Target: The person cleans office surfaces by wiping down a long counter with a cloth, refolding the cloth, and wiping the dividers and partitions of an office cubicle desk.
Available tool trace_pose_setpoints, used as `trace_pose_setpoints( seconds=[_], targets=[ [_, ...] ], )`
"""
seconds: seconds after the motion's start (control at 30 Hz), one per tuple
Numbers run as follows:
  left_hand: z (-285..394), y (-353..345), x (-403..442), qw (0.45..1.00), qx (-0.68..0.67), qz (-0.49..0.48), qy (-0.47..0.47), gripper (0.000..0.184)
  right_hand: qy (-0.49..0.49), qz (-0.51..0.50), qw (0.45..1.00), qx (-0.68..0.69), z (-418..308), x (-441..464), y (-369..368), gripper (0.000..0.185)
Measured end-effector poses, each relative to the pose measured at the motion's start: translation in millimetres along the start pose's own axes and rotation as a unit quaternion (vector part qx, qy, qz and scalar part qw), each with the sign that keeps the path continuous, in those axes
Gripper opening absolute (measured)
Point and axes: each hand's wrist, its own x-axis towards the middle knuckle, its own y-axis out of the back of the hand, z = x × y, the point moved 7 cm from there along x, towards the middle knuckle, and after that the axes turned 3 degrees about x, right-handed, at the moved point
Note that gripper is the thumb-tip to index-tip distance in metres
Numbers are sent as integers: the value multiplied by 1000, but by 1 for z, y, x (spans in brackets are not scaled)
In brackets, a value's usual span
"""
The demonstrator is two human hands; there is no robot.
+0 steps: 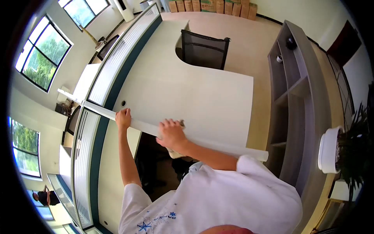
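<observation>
My left hand is closed over the white top rail of a low desk partition. Farther right along the same rail, my right hand presses down with its fingers wrapped over a beige cloth. One part of the cloth hangs below the hand on my side, and a small bit shows past the fingers. Beyond the rail lies the white desktop, with a round cable hole near my left hand.
A black mesh chair stands at the desk's curved far edge. Grey shelving runs along the right, with a white planter beside it. A blue-and-white divider borders the desk's left. At the lower left is another person.
</observation>
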Motion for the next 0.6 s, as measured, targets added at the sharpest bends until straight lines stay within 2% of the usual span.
trace_pose_setpoints(
  seconds=[0.03,0.13,0.2,0.23,0.27,0.3,0.33,0.37,0.47,0.53,0.6],
  targets=[
    [-6,-8,2,999,9,-14,-33,41,-7,2,1000,3,-3,2,-4,57],
    [-25,-24,8,996,51,-61,-45,40,-25,22,999,23,-1,3,-3,58],
    [-64,-57,20,980,146,-20,-135,38,-40,39,997,48,14,-20,8,58],
    [-73,-62,23,984,139,-14,-113,38,-51,28,998,36,21,-31,19,58],
    [-78,-73,25,955,195,3,-223,36,-68,20,997,26,31,-50,31,58],
    [-58,-58,19,952,215,-16,-219,35,-81,12,997,18,41,-66,44,59],
    [-50,-48,19,985,112,-66,-117,34,-87,7,996,11,51,-80,54,59],
    [-36,-34,15,994,34,-80,-69,38,-93,36,995,-8,62,-99,68,61],
    [-47,-38,16,995,58,-43,-71,46,-126,25,991,-27,81,-136,98,62],
    [-41,-31,15,998,3,-54,16,47,-136,1,990,-29,81,-133,99,60],
    [-37,-28,15,998,-11,-49,21,47,-89,2,995,-51,66,-109,83,58]
  ],
)
